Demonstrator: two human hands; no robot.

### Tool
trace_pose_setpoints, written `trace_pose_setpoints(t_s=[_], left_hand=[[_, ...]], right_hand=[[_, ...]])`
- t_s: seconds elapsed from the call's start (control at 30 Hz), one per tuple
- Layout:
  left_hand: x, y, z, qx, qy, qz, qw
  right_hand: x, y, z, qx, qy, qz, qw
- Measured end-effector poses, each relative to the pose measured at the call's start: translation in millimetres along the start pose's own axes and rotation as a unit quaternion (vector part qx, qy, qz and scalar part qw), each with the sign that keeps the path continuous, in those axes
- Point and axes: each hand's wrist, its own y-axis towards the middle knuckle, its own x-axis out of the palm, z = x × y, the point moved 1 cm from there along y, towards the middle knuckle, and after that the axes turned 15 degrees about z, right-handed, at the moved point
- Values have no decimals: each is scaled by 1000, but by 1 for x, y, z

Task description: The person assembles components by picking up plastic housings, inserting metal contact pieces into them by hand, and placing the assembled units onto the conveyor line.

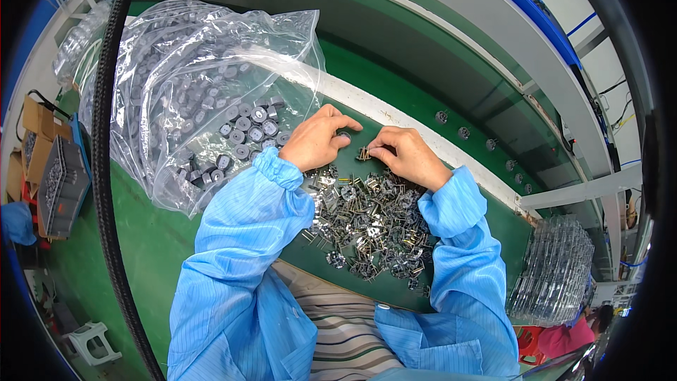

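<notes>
My left hand (317,140) is closed in a loose pinch, its index finger stretched forward. A small dark round cap (344,135) shows between that finger and the thumb. Just to the right, my right hand (409,156) pinches a small metal-pinned part (363,154) by its edge. The two parts are close together but apart. Below both hands spreads a heap of similar metal-pinned parts (374,222) on the green tabletop (504,229). Beside my left wrist lies an open clear plastic bag (169,77), with many dark round caps (243,125) spilling at its mouth.
A white ledge (416,127) borders the table's far side. Beyond it, several finished-looking pieces (463,132) sit spaced along a green strip. Stacked clear trays (553,271) stand at right. A black cable (106,169) hangs at left, near a grey bin (62,187) and a white stool (94,343).
</notes>
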Motion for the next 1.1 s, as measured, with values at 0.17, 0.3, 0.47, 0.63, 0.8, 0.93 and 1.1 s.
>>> trace_pose_setpoints(t_s=[0.17, 0.3, 0.47, 0.63, 0.8, 0.93, 1.1], left_hand=[[-6, -2, 8, -29, 17, -10, 999], [-2, -3, 5, 4, 25, 18, 1000], [-6, -2, 5, 7, -1, 13, 1000], [0, -4, 5, 21, 46, 29, 998], [2, -5, 7, 37, 62, 47, 996], [7, -3, 14, 26, 73, 72, 994], [7, -5, 8, 44, 79, 89, 992]], right_hand=[[-3, 0, -16, -89, -55, 18, 994], [-6, 2, -7, -11, -33, 41, 999], [-2, 1, 15, 49, -106, 50, 992], [-7, 6, 12, 53, -45, 48, 996], [2, 4, 11, 33, 1, 47, 998], [7, 4, 25, -5, -27, 90, 996], [6, 5, 21, 34, -73, 102, 992]])
